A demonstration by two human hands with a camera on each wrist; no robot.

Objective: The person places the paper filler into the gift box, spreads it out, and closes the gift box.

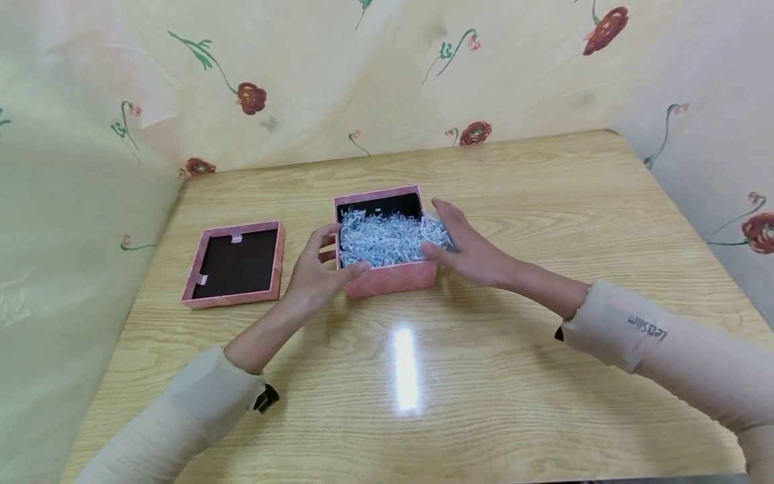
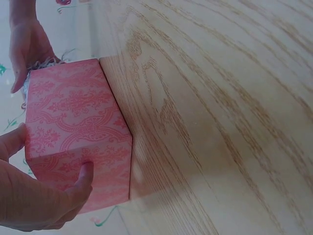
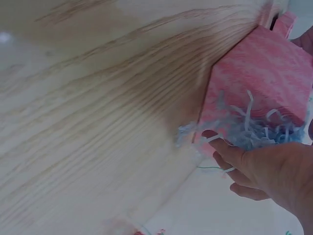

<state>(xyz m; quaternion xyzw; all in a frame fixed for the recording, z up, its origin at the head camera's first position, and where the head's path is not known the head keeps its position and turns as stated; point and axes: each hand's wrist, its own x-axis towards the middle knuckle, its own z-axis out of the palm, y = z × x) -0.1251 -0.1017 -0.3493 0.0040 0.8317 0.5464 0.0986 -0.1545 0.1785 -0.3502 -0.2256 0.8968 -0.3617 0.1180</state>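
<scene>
- Pink box (image 1: 387,279) sat mid-table (image 1: 544,376), filled with white paper shreds (image 1: 381,236).
- Your left hand (image 1: 314,272) gripped its left front corner, thumb on the rim.
- Your right hand (image 1: 468,249) lay open against its right side, fingers touching shreds.
- Its lid (image 1: 236,263) lay upturned toward the table's left edge.

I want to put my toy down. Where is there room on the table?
Bare table lies right of the box, also behind it toward the wall, and along the near edge. It is crowded around the box, with the left hand, right hand and lid.
</scene>
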